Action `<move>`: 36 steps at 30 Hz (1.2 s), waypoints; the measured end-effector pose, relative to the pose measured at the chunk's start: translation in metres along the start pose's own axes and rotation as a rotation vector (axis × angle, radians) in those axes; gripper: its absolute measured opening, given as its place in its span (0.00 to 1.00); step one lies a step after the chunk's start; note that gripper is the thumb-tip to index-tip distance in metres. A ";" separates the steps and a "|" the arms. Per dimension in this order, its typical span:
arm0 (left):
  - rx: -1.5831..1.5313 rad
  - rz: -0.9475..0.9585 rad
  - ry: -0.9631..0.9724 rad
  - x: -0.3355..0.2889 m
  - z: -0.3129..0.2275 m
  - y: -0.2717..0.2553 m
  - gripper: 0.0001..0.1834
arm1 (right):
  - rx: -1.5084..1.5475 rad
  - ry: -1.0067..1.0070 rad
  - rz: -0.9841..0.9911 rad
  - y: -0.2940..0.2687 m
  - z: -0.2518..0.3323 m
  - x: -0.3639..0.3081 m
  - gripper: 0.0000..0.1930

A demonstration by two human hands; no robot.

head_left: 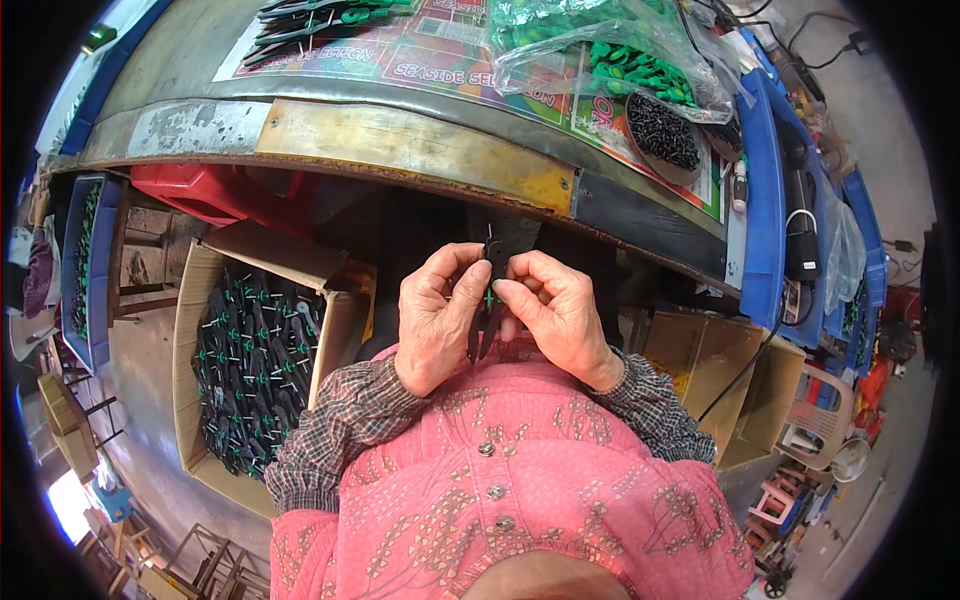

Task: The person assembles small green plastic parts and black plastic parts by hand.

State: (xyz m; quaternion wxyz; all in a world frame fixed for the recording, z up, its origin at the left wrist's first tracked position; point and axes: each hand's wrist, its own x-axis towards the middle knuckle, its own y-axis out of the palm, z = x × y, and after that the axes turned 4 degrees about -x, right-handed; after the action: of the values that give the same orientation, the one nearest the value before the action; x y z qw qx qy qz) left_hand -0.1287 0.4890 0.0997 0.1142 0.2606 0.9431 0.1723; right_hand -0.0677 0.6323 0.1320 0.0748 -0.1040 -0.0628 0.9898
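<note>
Close to my chest, below the table's front edge, both hands meet on one small black clip-like piece. It has two narrow legs pointing down, a bit of green at its middle and a thin pin at its top. My left hand pinches it between thumb and fingers from the left. From the right, my right hand is closed on it too, its thumb pressed near the green part. The fingers partly hide the piece. Similar black pieces with green parts and metal pins fill a cardboard box at my left.
On the table ahead lie more black pieces, a clear bag with green plastic parts and a dish of small black parts. A blue tray stands right. Another cardboard box sits low at my right.
</note>
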 end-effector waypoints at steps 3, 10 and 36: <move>-0.030 -0.003 -0.017 -0.001 0.000 0.000 0.11 | -0.006 -0.004 0.007 0.001 -0.003 0.001 0.05; -0.037 -0.006 -0.016 -0.001 0.001 -0.001 0.11 | 0.037 0.032 0.021 0.000 -0.003 0.001 0.05; -0.098 0.071 -0.110 -0.002 -0.006 0.002 0.06 | 0.271 -0.017 0.078 -0.019 -0.002 0.032 0.06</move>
State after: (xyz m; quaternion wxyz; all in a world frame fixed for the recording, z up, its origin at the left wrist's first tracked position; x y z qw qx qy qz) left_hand -0.1283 0.4878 0.1065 0.1725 0.2969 0.9160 0.2076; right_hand -0.0952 0.6566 0.1267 0.0490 -0.0869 0.0751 0.9922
